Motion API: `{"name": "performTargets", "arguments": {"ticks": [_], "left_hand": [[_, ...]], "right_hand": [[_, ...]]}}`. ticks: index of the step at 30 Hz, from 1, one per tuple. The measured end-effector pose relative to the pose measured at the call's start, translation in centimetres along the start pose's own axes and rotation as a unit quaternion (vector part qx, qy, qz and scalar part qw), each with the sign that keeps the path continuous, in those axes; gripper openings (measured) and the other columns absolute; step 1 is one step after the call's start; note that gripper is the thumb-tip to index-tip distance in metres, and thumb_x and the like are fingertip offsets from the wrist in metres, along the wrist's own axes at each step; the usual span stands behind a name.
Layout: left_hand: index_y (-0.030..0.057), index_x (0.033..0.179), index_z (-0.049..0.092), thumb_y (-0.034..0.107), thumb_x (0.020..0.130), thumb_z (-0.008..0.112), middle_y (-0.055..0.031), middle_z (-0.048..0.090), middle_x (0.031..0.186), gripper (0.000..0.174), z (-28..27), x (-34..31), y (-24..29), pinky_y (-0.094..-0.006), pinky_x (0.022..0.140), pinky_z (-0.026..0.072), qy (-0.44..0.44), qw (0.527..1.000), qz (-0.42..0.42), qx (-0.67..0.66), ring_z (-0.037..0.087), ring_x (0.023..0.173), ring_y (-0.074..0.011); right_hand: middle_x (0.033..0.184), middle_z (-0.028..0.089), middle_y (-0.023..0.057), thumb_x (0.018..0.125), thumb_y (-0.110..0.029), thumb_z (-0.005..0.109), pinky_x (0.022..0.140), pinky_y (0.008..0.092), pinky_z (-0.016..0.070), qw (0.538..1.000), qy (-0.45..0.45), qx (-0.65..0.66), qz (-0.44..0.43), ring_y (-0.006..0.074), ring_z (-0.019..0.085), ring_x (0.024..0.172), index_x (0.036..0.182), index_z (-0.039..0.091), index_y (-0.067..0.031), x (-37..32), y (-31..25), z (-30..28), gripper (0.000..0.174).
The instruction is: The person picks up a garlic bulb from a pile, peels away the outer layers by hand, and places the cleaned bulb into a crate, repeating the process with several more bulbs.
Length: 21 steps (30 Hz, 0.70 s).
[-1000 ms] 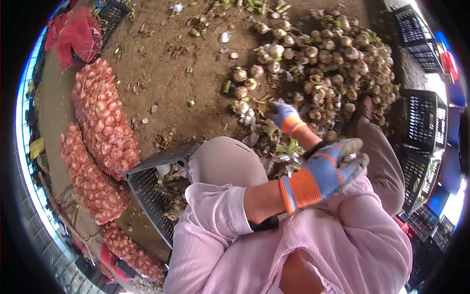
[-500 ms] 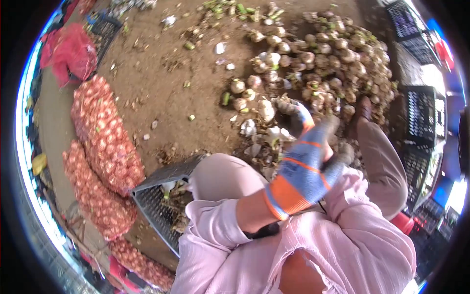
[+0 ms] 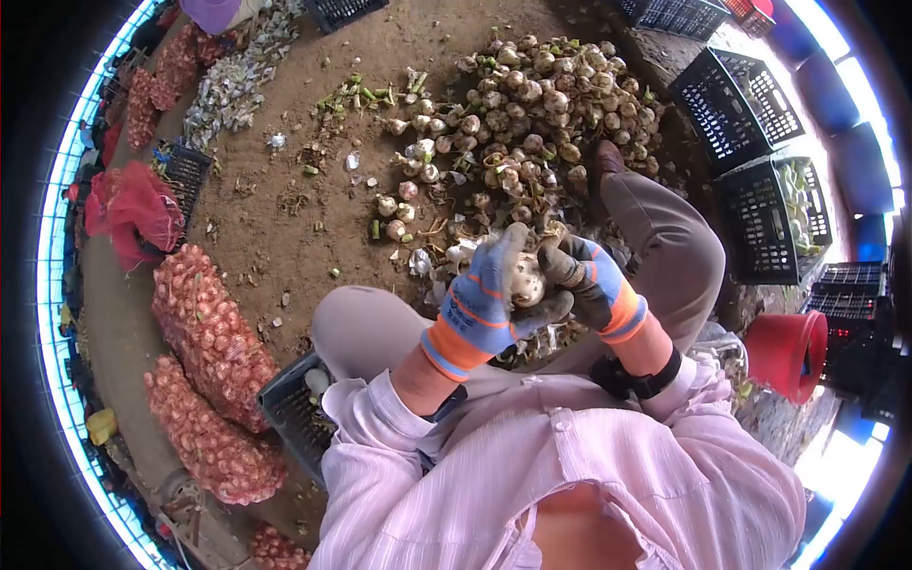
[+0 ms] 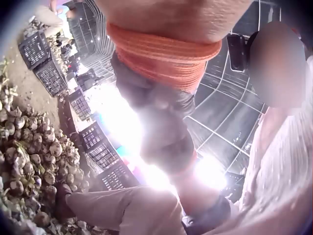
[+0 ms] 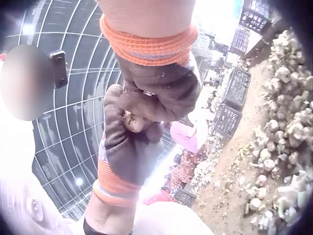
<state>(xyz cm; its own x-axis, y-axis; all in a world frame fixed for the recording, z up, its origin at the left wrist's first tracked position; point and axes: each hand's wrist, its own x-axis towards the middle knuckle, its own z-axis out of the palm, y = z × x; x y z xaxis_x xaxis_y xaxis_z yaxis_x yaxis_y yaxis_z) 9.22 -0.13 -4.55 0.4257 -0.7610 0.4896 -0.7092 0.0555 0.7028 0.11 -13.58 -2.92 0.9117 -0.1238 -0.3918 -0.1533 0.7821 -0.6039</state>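
Observation:
Both hands wear blue and orange gloves with dark grey palms and meet over the lap. A whitish garlic bulb (image 3: 527,280) sits between them. My left hand (image 3: 478,296) curls round the bulb from the left, its thumb below. From the right, my right hand (image 3: 591,282) grips the bulb with bent fingers. In the right wrist view, a small part of the garlic bulb (image 5: 134,122) shows between the dark fingers. Glare and the glove hide it in the left wrist view. Beyond the hands lies a heap of garlic bulbs (image 3: 532,95) on the soil.
Filled red mesh sacks (image 3: 204,328) lie at the left. A black crate (image 3: 294,408) stands by the left knee. More black crates (image 3: 736,109) line the right side, near a red bucket (image 3: 787,356). Loose skins and stem pieces (image 3: 356,100) litter the ground.
The right hand has come back from the heap toward the lap. The left hand has moved forward to meet it, and both now hold a garlic bulb. The head view has turned.

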Motion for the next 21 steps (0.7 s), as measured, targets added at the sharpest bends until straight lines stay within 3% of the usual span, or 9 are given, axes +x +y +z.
{"name": "performTargets", "arguments": {"ticks": [4, 8, 10, 12, 13, 14, 17, 19, 21], "left_hand": [[-0.0032, 0.123, 0.040, 0.025, 0.071, 0.077, -0.0180, 0.052, 0.109, 0.069, 1.6, -1.7, 3.0, -0.0324, 0.076, 0.0493, 0.058, 0.967, -0.164, -0.184, 0.058, 0.092, -0.0270], [0.0015, 0.123, 0.043, 0.016, 0.082, 0.065, -0.0082, 0.059, 0.092, 0.048, 0.7, -0.6, 5.7, -0.0221, 0.066, 0.0489, 0.038, 0.677, -0.368, -0.636, 0.058, 0.077, -0.0118], [0.0024, 0.123, 0.043, 0.020, 0.086, 0.060, -0.0065, 0.058, 0.091, 0.044, 1.0, -0.8, 6.6, -0.0216, 0.061, 0.0490, 0.042, 0.636, -0.394, -0.662, 0.057, 0.071, -0.0096], [0.0026, 0.123, 0.043, 0.028, 0.087, 0.059, -0.0069, 0.058, 0.087, 0.046, 3.8, -1.2, 6.6, -0.0223, 0.053, 0.0476, 0.136, 0.833, -0.266, -0.467, 0.057, 0.064, -0.0112], [0.0023, 0.123, 0.043, 0.028, 0.087, 0.059, -0.0071, 0.058, 0.088, 0.047, 3.3, -1.8, 6.3, -0.0226, 0.054, 0.0478, 0.081, 0.817, -0.272, -0.502, 0.057, 0.065, -0.0116], [0.0021, 0.123, 0.042, 0.028, 0.087, 0.060, -0.0074, 0.058, 0.089, 0.048, 2.7, -2.1, 6.2, -0.0230, 0.054, 0.0481, 0.025, 0.799, -0.280, -0.532, 0.057, 0.066, -0.0119], [0.0006, 0.122, 0.043, 0.023, 0.083, 0.065, -0.0070, 0.058, 0.095, 0.050, 2.0, -2.6, 4.7, -0.0235, 0.061, 0.0499, -0.121, 0.648, -0.322, -0.679, 0.058, 0.076, -0.0117], [-0.0006, 0.118, 0.045, 0.019, 0.078, 0.070, -0.0069, 0.057, 0.101, 0.051, 2.1, -2.1, 4.6, -0.0243, 0.068, 0.0514, -0.135, 0.578, -0.382, -0.708, 0.058, 0.085, -0.0118], [-0.0004, 0.119, 0.044, 0.020, 0.076, 0.073, -0.0074, 0.057, 0.102, 0.056, 2.5, -1.4, 7.0, -0.0246, 0.068, 0.0520, -0.067, 0.764, -0.337, -0.546, 0.058, 0.087, -0.0130]], "right_hand": [[0.089, 0.065, 0.0056, 0.084, -0.018, 0.063, 0.058, 0.0226, 0.0513, 0.995, -0.047, -0.083, 0.014, 0.0117, 0.063, 0.074, 0.100, 0.059, -0.0027, -3.5, -1.4, -1.8, 0.023], [0.085, 0.065, 0.0019, 0.085, -0.009, 0.060, 0.064, 0.0215, 0.0487, 0.989, -0.020, -0.129, -0.070, 0.0071, 0.059, 0.074, 0.098, 0.060, -0.0033, -5.6, -1.2, -1.1, 0.014], [0.083, 0.064, 0.0013, 0.084, -0.005, 0.060, 0.063, 0.0220, 0.0477, 0.969, 0.047, -0.202, -0.135, 0.0053, 0.057, 0.075, 0.096, 0.059, -0.0026, -6.2, -1.0, -0.9, 0.012], [0.082, 0.064, 0.0033, 0.081, -0.004, 0.062, 0.062, 0.0247, 0.0477, 0.912, 0.012, -0.351, -0.212, 0.0099, 0.059, 0.073, 0.095, 0.059, -0.0025, -7.3, -1.5, -0.8, 0.014], [0.081, 0.063, 0.0043, 0.079, -0.004, 0.063, 0.062, 0.0261, 0.0477, 0.873, -0.003, -0.421, -0.246, 0.0122, 0.060, 0.072, 0.094, 0.059, -0.0025, -7.8, -1.5, -0.9, 0.016], [0.078, 0.060, 0.0084, 0.074, -0.005, 0.066, 0.061, 0.0302, 0.0477, 0.735, 0.013, -0.568, -0.370, 0.0239, 0.060, 0.067, 0.092, 0.059, -0.0022, -7.8, -1.6, -1.5, 0.020], [0.080, 0.058, 0.0123, 0.072, -0.006, 0.067, 0.063, 0.0344, 0.0475, 0.675, 0.044, -0.617, -0.403, 0.0333, 0.057, 0.071, 0.091, 0.059, -0.0020, -8.4, -2.9, -2.0, 0.021], [0.089, 0.058, 0.0137, 0.073, -0.006, 0.066, 0.069, 0.0340, 0.0465, 0.745, 0.004, -0.532, -0.401, 0.0287, 0.058, 0.079, 0.091, 0.059, -0.0008, -8.4, -2.8, -2.3, 0.019], [0.090, 0.057, 0.0142, 0.074, -0.006, 0.065, 0.071, 0.0335, 0.0457, 0.850, -0.015, -0.410, -0.330, 0.0268, 0.057, 0.081, 0.090, 0.059, -0.0005, -9.1, -1.8, -2.3, 0.018]]}}
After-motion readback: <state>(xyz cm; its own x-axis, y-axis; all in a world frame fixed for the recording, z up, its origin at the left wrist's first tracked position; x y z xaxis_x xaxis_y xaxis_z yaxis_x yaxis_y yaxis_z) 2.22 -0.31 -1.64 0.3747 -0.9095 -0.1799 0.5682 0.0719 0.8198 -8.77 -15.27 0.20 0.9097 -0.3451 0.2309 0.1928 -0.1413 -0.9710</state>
